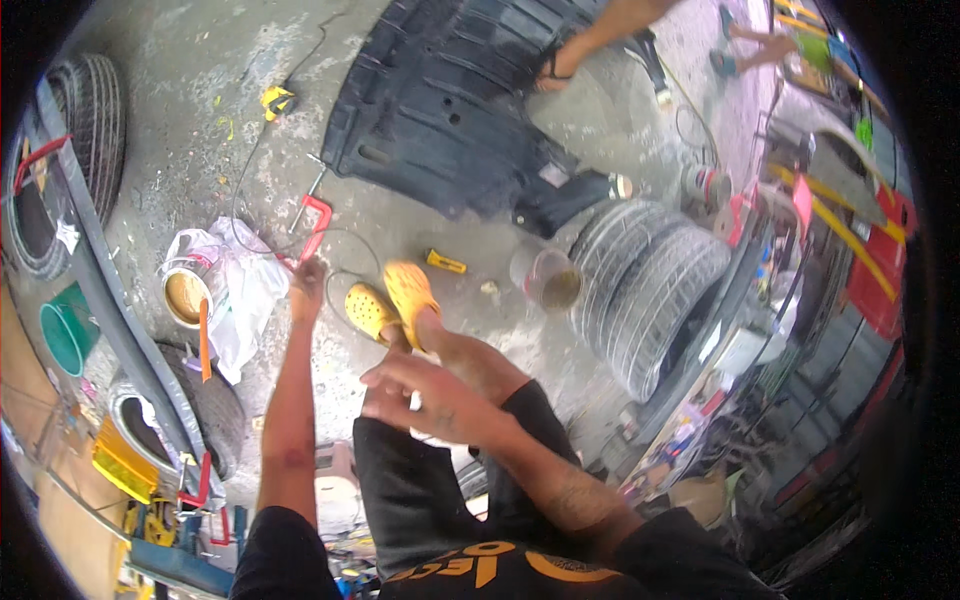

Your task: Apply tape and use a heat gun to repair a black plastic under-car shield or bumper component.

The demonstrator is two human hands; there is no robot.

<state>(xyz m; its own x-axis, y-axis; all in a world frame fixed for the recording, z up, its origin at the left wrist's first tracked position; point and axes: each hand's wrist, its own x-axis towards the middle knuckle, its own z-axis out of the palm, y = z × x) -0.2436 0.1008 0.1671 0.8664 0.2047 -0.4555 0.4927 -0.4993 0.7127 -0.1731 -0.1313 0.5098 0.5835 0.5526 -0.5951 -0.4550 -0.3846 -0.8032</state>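
Left hand (307, 285): fingers at the lower end of the red clamp (318, 225), left of centre; grip unclear. Right hand (430, 398): fingers loosely apart, empty. Clamp lay on the floor, apparently unfastened to the panel (430, 125), upper centre. Bag (250, 310), 2 shoes (408, 293) and co-worker's foot (551, 76) crowded access.

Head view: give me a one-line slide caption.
Left hand at a red clamp low over the floor, right hand open over the legs, large black ribbed panel ahead.
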